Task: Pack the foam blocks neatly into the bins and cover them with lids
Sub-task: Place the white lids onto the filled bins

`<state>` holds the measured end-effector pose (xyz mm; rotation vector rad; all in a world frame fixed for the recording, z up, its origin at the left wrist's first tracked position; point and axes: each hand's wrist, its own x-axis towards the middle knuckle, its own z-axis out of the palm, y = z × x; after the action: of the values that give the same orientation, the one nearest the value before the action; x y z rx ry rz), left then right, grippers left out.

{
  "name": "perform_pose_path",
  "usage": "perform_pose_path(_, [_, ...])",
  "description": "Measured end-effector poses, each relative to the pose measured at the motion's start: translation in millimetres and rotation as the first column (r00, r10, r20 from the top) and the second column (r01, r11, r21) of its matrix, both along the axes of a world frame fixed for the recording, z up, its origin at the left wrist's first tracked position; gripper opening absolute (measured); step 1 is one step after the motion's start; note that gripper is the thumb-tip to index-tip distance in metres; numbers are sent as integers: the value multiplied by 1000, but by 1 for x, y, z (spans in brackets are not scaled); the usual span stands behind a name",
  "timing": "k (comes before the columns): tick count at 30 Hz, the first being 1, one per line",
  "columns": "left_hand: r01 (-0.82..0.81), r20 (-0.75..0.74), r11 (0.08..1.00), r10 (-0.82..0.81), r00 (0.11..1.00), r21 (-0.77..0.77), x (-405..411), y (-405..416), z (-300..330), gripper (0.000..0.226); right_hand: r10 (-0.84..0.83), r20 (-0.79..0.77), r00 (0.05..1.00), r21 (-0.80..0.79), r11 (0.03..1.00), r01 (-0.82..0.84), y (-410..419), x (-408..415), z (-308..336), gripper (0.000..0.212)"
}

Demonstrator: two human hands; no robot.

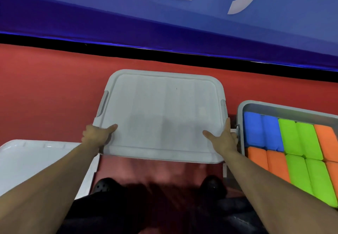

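Two bare hands grip a grey lid (161, 116) at its near corners, the left hand (97, 135) and the right hand (224, 140) each with a thumb pressed on top, above the red floor (45, 91). Just right stands an open grey bin (243, 109), packed with blue, green and orange foam blocks (300, 142). A white lid (36, 160) lies at the lower left edge.

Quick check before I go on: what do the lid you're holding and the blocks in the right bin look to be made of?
Lid: likely moulded plastic, pale grey and matte, with a raised rim and grip slots at its sides. Blocks: probably soft foam, judging by rounded, slightly puffy edges and a dull, non-reflective surface in blue, green and orange.
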<state>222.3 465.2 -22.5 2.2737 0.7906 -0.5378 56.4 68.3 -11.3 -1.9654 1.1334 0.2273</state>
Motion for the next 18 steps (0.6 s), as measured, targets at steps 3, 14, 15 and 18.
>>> perform_pose_path(3, [18,28,1000,-19,999,22,52,-28,-4,119,8,-15,1000,-49,999,-9,-24,50,-5,123])
perform_pose_path(14, [105,216,994,-111,970,40,211,-121,-20,102,-20,61,998,-136,990,28,-113,202,-9,113])
perform_pose_path(15, [112,220,993,-118,968,41,219,-127,-21,102,-23,68,997,-141,989,32,-118,209,-11,114])
perform_pose_path(18, [129,225,991,-136,965,42,238,-136,-23,103,-28,86,996,-147,988,40,-131,227,-15,114])
